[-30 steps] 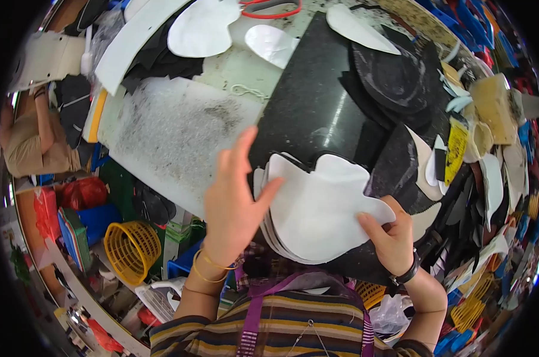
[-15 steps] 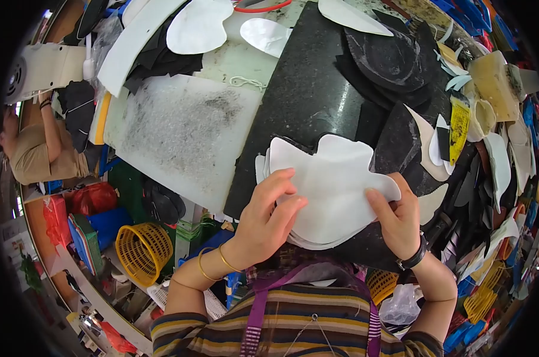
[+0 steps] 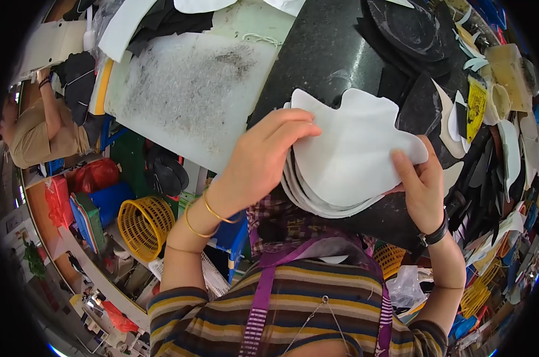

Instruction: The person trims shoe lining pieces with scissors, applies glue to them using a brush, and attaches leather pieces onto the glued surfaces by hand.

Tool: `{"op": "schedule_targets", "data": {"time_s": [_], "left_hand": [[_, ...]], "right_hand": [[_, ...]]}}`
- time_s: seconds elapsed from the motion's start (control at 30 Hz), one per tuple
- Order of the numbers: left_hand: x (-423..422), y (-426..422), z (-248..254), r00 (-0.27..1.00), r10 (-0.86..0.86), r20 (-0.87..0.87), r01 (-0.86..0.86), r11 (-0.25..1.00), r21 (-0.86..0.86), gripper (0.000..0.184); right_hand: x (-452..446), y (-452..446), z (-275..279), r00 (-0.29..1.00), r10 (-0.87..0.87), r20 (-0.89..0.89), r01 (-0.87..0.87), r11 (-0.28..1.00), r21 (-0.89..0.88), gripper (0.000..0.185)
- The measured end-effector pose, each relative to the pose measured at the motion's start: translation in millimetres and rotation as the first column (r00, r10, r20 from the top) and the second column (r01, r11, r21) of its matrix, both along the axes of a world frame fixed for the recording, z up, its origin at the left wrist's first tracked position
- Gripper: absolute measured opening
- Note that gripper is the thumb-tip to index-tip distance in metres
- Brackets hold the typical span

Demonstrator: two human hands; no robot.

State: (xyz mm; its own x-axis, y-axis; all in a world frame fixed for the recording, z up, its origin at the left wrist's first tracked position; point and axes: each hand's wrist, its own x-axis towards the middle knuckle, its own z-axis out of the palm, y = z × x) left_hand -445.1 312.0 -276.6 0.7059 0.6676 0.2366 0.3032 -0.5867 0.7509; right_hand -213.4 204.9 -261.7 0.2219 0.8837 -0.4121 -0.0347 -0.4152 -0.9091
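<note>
A stack of white curved-edged sheets (image 3: 350,154) lies at the near edge of the black board (image 3: 317,53). My left hand (image 3: 263,154) is at the stack's left edge, its fingers bent together over the top sheet; the thumb is mostly hidden. On the right side, my right hand (image 3: 421,184) pinches the stack's protruding lobe, thumb on top and fingers partly beneath. Several sheet edges show fanned along the lower left of the stack.
Left of the black board is a scuffed white board (image 3: 186,89). Black cut pieces (image 3: 412,35) and a yellow-handled item (image 3: 476,110) lie to the right. A yellow basket (image 3: 144,229) stands lower left. Another person (image 3: 40,128) is at far left.
My left hand has come from open and raised beside the stack to closed on its left edge. The view has shifted, and the stack appears higher and further right. My right hand keeps its hold.
</note>
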Motion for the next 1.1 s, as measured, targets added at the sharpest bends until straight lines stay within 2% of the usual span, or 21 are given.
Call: {"op": "schedule_targets", "data": {"time_s": [0.1,0.2,0.3,0.33,0.43,0.5,0.6,0.7,0.83,0.9,1.0,1.1], "left_hand": [[-5,10,-1,0.988,-0.137,0.067,0.134,0.99,0.039,0.034],[-3,11,1,0.981,-0.16,0.112,0.156,0.987,0.037,0.033],[-5,13,-5,0.991,-0.103,0.081,0.101,0.995,0.022,0.03],[-7,13,-4,0.988,-0.125,0.085,0.124,0.992,0.024,0.03],[-8,17,-5,0.97,-0.222,0.101,0.216,0.974,0.07,0.029],[-13,22,-12,0.94,-0.326,0.096,0.311,0.939,0.144,0.027],[-16,21,-14,0.891,-0.445,0.094,0.426,0.889,0.167,0.025],[-15,23,-10,0.832,-0.554,0.026,0.521,0.797,0.305,0.026],[-15,18,-6,0.832,-0.542,-0.12,0.538,0.736,0.411,0.031],[-14,17,0,0.826,-0.536,-0.175,0.556,0.72,0.416,0.032],[-13,8,10,0.838,-0.488,-0.245,0.546,0.727,0.416,0.029],[-9,-14,21,0.869,-0.387,-0.308,0.486,0.783,0.387,0.024]], "right_hand": [[1,0,1,0.999,0.031,0.018,-0.031,0.999,0.011,0.025],[1,0,12,0.997,0.07,-0.022,-0.069,0.997,0.014,0.028],[-4,1,34,0.903,-0.017,-0.429,-0.036,0.993,-0.115,0.033],[-5,0,35,0.903,-0.034,-0.429,-0.031,0.989,-0.145,0.038],[-12,-8,30,0.913,-0.058,-0.405,-0.005,0.988,-0.154,0.037],[-14,-11,26,0.947,-0.046,-0.319,0.003,0.991,-0.133,0.036],[-12,-12,21,0.969,-0.042,-0.243,0.012,0.992,-0.122,0.034],[-11,-9,19,0.974,-0.038,-0.221,0.011,0.992,-0.123,0.034],[-6,-3,18,0.987,0.027,-0.156,-0.042,0.995,-0.091,0.035],[-1,1,16,0.996,0.083,-0.024,-0.084,0.995,-0.053,0.032],[2,2,10,0.987,0.122,0.104,-0.119,0.993,-0.026,0.03],[5,0,4,0.989,0.12,0.091,-0.12,0.993,-0.007,0.032]]}}
